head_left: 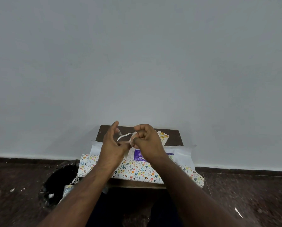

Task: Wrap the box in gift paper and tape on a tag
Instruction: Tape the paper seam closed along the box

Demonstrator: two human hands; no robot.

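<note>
Both hands (114,145) (147,141) raised over the box (139,155), gift paper (137,172) covering the small table (174,136) (little bare wood), tag (163,136) at 1 o'clock, black bin (58,185) at 8 o'clock, wall (137,63) closing 12 o'clock, open floor (243,194) at 4 o'clock.

We held both hands above the small dark table (174,136): our right hand (147,141) gripped a tape roll (134,136), our left hand (113,145) pinched its loose strip. Beneath lay the box (139,155) on patterned gift paper (137,172).
</note>
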